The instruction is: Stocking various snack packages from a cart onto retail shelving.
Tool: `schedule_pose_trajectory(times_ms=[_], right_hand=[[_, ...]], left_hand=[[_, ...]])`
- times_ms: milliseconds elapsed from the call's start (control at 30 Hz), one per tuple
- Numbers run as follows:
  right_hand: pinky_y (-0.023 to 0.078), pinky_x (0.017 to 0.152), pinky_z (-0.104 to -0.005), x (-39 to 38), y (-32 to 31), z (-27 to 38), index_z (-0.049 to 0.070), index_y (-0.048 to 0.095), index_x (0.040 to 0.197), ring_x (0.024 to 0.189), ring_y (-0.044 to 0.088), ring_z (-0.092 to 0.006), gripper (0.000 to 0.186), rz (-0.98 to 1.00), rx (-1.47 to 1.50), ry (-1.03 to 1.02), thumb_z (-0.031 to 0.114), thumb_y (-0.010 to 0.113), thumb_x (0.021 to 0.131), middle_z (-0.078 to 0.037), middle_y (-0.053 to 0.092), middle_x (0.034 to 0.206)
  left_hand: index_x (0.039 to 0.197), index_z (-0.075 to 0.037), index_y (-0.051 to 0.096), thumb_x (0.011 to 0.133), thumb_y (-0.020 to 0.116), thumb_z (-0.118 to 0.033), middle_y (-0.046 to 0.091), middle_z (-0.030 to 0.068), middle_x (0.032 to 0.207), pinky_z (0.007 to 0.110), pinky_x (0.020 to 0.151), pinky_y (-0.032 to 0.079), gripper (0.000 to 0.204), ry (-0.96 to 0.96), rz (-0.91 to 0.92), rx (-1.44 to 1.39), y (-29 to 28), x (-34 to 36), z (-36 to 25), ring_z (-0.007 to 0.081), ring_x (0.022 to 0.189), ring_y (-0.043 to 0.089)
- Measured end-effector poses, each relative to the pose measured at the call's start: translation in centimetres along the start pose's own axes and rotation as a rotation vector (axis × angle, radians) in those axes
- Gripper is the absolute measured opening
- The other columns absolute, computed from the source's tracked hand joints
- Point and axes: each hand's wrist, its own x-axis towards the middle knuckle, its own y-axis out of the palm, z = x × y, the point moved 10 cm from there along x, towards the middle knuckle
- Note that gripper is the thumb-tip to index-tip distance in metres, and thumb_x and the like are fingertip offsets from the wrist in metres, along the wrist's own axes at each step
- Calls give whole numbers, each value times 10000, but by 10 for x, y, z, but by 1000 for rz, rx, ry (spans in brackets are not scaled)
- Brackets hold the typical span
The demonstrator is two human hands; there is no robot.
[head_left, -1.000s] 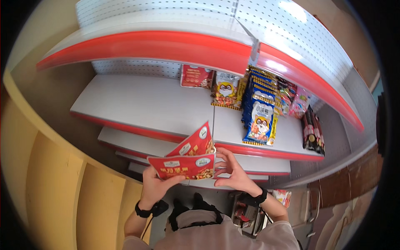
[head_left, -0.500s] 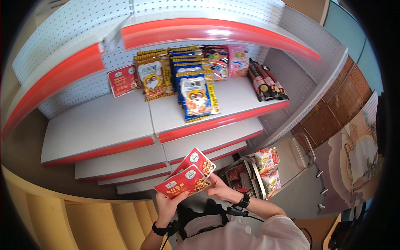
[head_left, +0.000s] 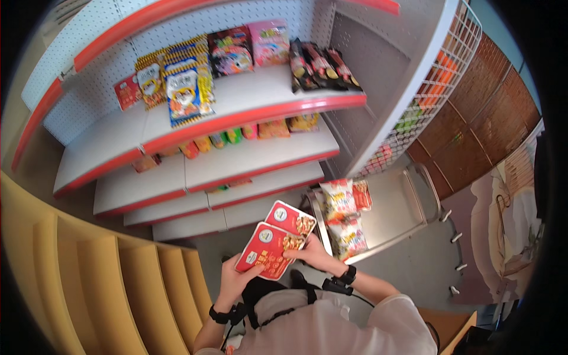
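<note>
- A person grips two flat red packets printed with nuts: a front packet (head_left: 260,248), tilted face up, overlaps a rear packet (head_left: 286,216) in front of the torso.
- The left hand (head_left: 235,280) clamps the front packet's lower left edge, thumb on its face, fingers mostly hidden behind.
- The right hand (head_left: 313,255) has brought its thumb onto the front packet's face over the past half second; the pair now appears braced from both sides. Its other fingers are hidden, so their hold on the rear packet cannot be told.
- The view has swung right, bringing more of a silver metal trolley (head_left: 396,216) into sight. At its left end lie two white-and-pink plump bags (head_left: 339,201) and a small red packet (head_left: 362,195).
- A white metal shelf with a red edge (head_left: 254,92) bears blue-and-yellow snack bags (head_left: 183,97) and long black packets (head_left: 321,66).
</note>
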Motion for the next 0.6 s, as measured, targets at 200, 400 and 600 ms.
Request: schedule_pose_trajectory(times_ms=[200, 400, 600], right_hand=[[520, 777, -251, -65, -44, -2, 40, 554, 1190, 946, 611, -79, 464, 47, -57, 182, 53, 760, 774, -18, 652, 1088], [511, 823, -274, -105, -56, -1, 21, 558, 1181, 958, 602, -86, 463, 5, -96, 135, 57, 766, 768, -32, 653, 1083], [506, 808, -261, -139, -93, -23, -1, 575, 1145, 914, 613, -78, 305, -237, -142, 97, 194, 630, 916, -40, 663, 1045]], left_hand=[[1023, 28, 632, 755, 785, -100, 696, 58, 960, 253, 768, 513, 334, -131, 99, 5, 77, -41, 25, 88, 848, 631], [1054, 6, 612, 747, 790, -101, 692, 60, 985, 271, 776, 526, 371, -165, 138, 78, 117, -62, 38, 109, 858, 649], [1059, 9, 611, 752, 769, -55, 692, 74, 986, 273, 761, 536, 351, -205, 199, 57, 127, -75, 66, 126, 857, 660]])
